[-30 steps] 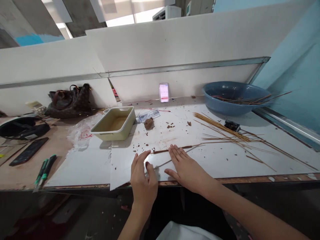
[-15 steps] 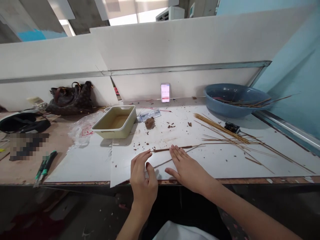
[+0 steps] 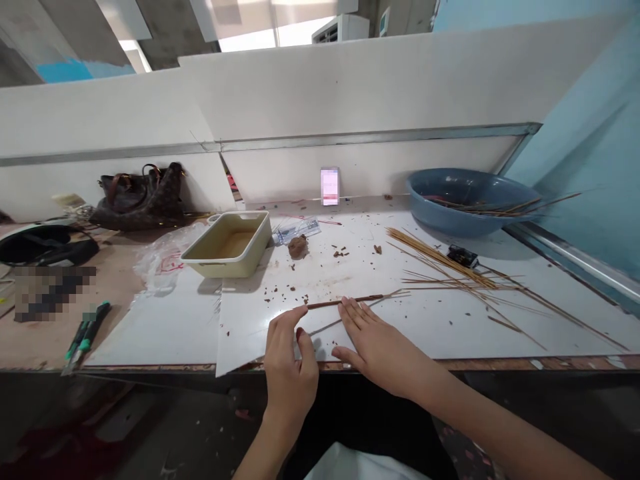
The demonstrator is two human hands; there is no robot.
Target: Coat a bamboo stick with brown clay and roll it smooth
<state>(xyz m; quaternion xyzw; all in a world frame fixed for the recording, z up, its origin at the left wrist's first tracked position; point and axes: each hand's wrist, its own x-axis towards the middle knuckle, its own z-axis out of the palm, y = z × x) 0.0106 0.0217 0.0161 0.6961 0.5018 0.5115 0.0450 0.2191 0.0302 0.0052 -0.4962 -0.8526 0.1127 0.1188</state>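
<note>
Head view: I see the brown-coated stick (image 3: 324, 305) lying crosswise on the surface (image 3: 425, 333), passing under the right hand's (image 3: 373, 340) flat, outstretched fingers, ungripped. The left hand (image 3: 291, 353), loosely curled, thumb apart, holds nothing visible beside its left end (contact I can't tell).

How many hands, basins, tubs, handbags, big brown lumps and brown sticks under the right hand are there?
Left hand and right hand: 2
Brown stick: 1
Blue basin: 1
Olive tub: 1
Handbag: 1
Brown lump: 1
Total: 7
</note>
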